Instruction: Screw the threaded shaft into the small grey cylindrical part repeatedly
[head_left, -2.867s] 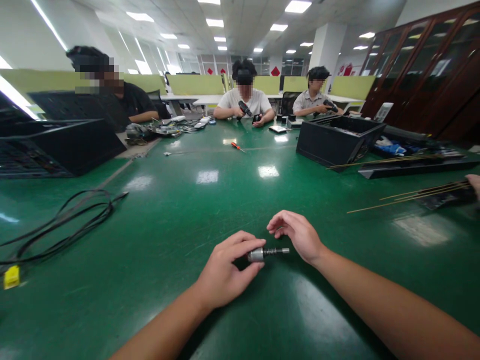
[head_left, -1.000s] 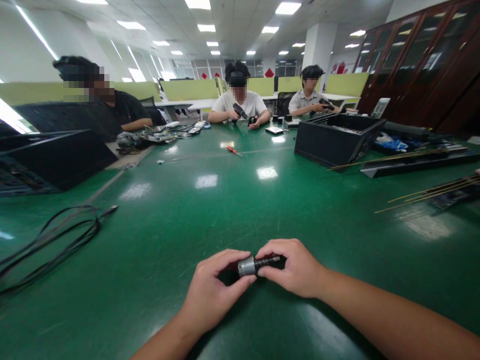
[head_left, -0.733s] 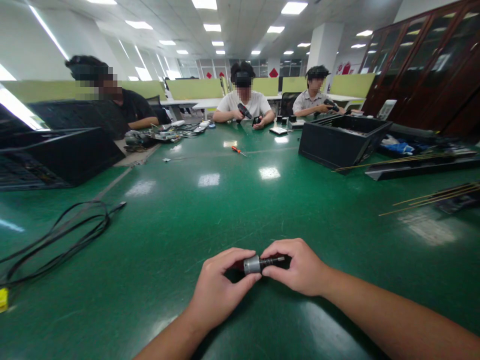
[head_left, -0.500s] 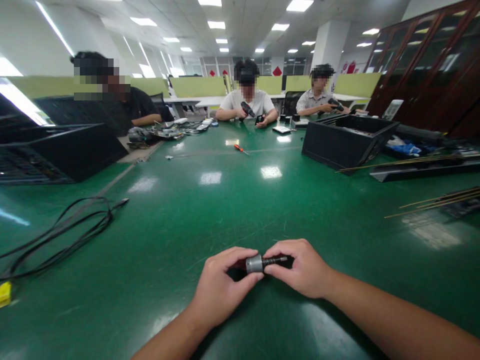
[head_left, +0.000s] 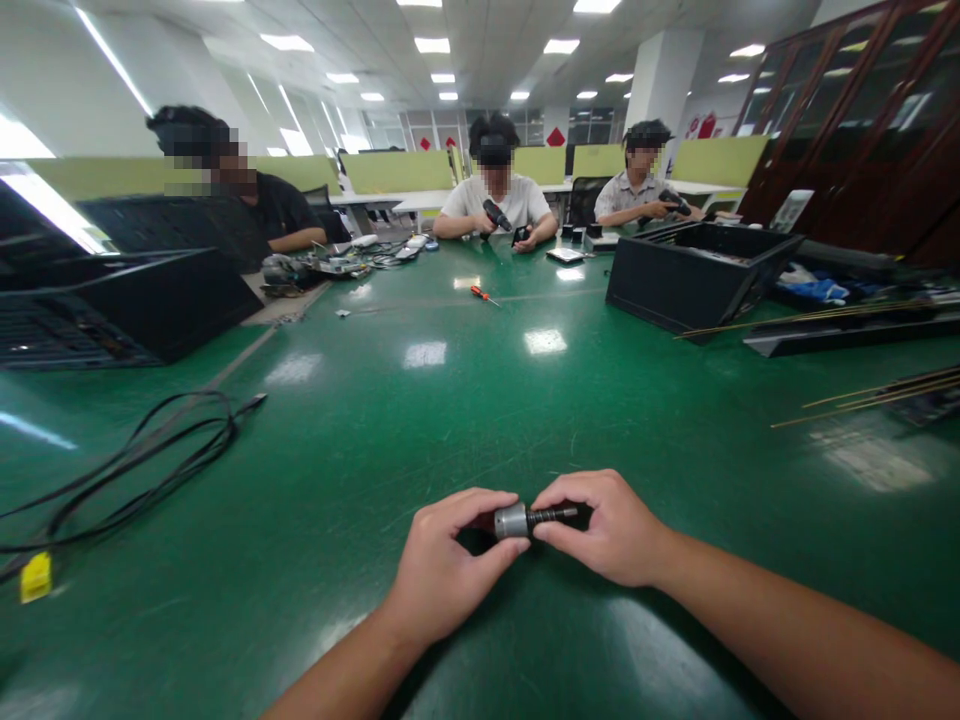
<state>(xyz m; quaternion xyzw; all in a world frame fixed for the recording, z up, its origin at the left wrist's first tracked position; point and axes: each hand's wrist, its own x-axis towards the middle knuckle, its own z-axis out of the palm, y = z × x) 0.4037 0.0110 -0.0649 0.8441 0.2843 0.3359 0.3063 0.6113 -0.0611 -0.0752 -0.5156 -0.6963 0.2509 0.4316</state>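
Note:
Low in the middle of the head view, a small silver metal cylinder [head_left: 511,521] with a dark spring-wound shaft [head_left: 551,515] lies sideways, the shaft pointing right. My left hand [head_left: 442,560] grips the cylinder between thumb and fingers. The thumb and forefinger of my right hand [head_left: 611,530] pinch the part where the shaft meets the cylinder. Both hands are close together, just above the green table [head_left: 420,430]. The cylinder's left end is partly hidden by my left hand.
Black cables [head_left: 187,440] with a yellow tag [head_left: 36,577] lie left. An orange screwdriver [head_left: 481,294] is farther back. A black case [head_left: 690,280] and thin rods [head_left: 862,405] are at right. Another black case [head_left: 180,305] stands left. Three people sit across the table.
The whole view has shifted slightly, so the cables and the yellow tag appear a little farther right. Both hands keep nearly the same hold on the metal part.

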